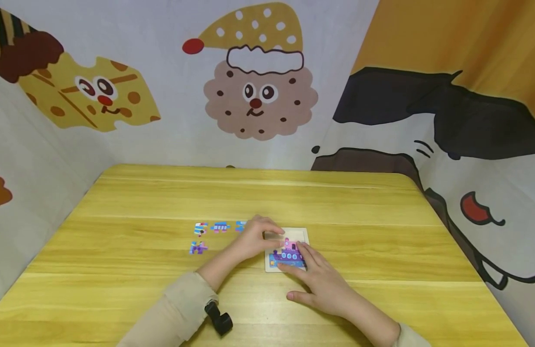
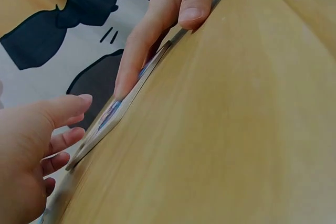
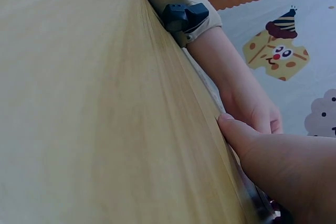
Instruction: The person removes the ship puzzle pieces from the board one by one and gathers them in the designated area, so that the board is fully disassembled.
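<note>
The right hand (image 1: 323,284) is being laid flat, fingers straight, steadying the small square white puzzle tray (image 1: 303,234) mid-table. Beyond, a pale piece (image 1: 272,235) is being pinched by the left hand (image 1: 255,237); it is best lowered level before pressing.

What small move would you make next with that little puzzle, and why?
Probably press the piece under the left hand into the bare upper part of the puzzle board, while the right hand steadies the board. The lower half already shows a picture, and loose pieces wait to the left.
</note>
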A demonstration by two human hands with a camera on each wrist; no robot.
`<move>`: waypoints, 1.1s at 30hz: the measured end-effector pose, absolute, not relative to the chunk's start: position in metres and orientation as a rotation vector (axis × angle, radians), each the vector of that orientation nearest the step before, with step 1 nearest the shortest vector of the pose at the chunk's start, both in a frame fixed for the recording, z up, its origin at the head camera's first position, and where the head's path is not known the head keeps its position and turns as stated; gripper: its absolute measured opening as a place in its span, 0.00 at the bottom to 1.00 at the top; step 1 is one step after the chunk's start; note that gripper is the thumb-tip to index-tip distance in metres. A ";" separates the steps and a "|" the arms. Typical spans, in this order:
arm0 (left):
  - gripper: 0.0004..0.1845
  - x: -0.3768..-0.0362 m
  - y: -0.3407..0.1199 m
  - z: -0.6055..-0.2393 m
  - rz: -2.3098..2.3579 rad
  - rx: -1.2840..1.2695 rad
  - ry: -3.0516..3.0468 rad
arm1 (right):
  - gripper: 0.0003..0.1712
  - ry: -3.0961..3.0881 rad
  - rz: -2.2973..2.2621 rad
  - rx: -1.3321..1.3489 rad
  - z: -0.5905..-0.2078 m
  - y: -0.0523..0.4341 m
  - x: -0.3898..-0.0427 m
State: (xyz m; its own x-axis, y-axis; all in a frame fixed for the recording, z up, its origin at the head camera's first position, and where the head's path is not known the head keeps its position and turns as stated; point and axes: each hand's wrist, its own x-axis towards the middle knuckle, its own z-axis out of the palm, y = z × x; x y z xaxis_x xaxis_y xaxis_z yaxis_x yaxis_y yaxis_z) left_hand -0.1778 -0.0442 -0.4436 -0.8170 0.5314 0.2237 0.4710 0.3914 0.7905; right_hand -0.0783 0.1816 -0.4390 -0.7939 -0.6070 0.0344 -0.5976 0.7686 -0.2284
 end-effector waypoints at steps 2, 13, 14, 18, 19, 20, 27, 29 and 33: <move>0.14 -0.178 -0.041 -0.444 1.396 0.928 2.567 | 0.37 2.917 -0.357 -0.999 -0.439 0.182 -0.078; 0.20 -0.178 -0.033 -0.446 1.131 0.979 2.742 | 0.37 2.915 -0.359 -1.017 -0.438 0.182 -0.078; 0.20 -0.178 -0.032 -0.446 1.111 0.985 2.754 | 0.37 2.914 -0.361 -1.016 -0.437 0.182 -0.078; 0.19 -0.177 -0.031 -0.446 1.067 0.992 2.779 | 0.37 2.914 -0.363 -1.017 -0.437 0.182 -0.078; 0.19 -0.176 -0.031 -0.446 1.066 0.992 2.780 | 0.37 2.913 -0.363 -1.017 -0.437 0.182 -0.078; 0.19 -0.176 -0.031 -0.445 1.070 0.995 2.780 | 0.37 2.913 -0.362 -1.017 -0.438 0.182 -0.078; 0.17 -0.175 -0.030 -0.445 1.108 1.003 2.748 | 0.37 2.909 -0.361 -1.006 -0.439 0.182 -0.078; 0.16 -0.175 -0.030 -0.445 1.121 1.004 2.736 | 0.37 2.909 -0.358 -1.007 -0.439 0.182 -0.078; 0.15 -0.176 -0.029 -0.446 1.151 1.001 2.718 | 0.37 2.909 -0.353 -1.003 -0.439 0.182 -0.078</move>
State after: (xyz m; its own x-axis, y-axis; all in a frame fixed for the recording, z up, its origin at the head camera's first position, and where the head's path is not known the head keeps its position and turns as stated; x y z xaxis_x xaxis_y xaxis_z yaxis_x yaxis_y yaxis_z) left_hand -0.1756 -0.0286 -0.4462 -0.7936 0.5691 0.2152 0.5507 0.5214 0.6518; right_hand -0.0783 0.1822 -0.4392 -0.7893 -0.6132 0.0320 -0.6030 0.7642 -0.2286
